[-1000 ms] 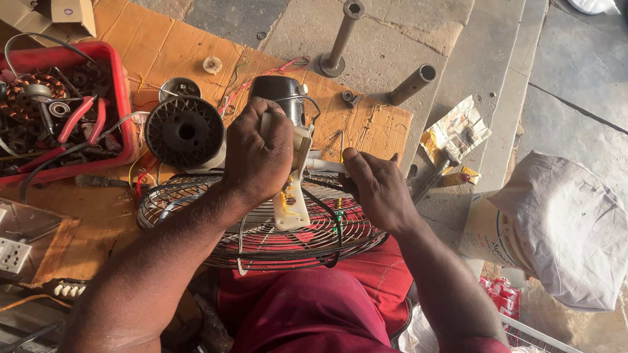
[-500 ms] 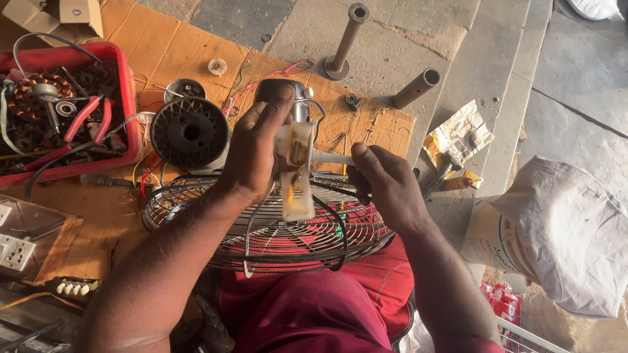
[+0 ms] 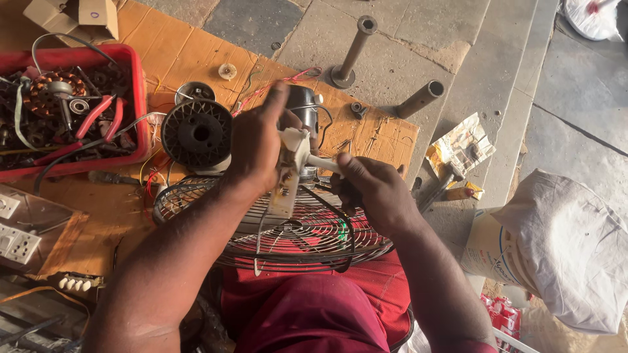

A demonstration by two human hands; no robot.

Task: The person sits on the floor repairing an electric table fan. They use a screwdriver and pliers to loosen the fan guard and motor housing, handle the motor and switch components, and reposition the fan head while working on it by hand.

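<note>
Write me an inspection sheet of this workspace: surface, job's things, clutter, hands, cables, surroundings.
Surface: orange cardboard sheet laid over stone paving.
Job's things: white plastic fan part held above a wire fan guard resting on the lap; black round motor housing beside it.
Clutter: red tray full of tools, coils and pliers; two grey metal tubes; white socket strip.
Hands: left hand grips the white part; right hand holds its side arm.
Cables: loose red and yellow wires by the guard.
Surroundings: white sack, stone steps.
</note>
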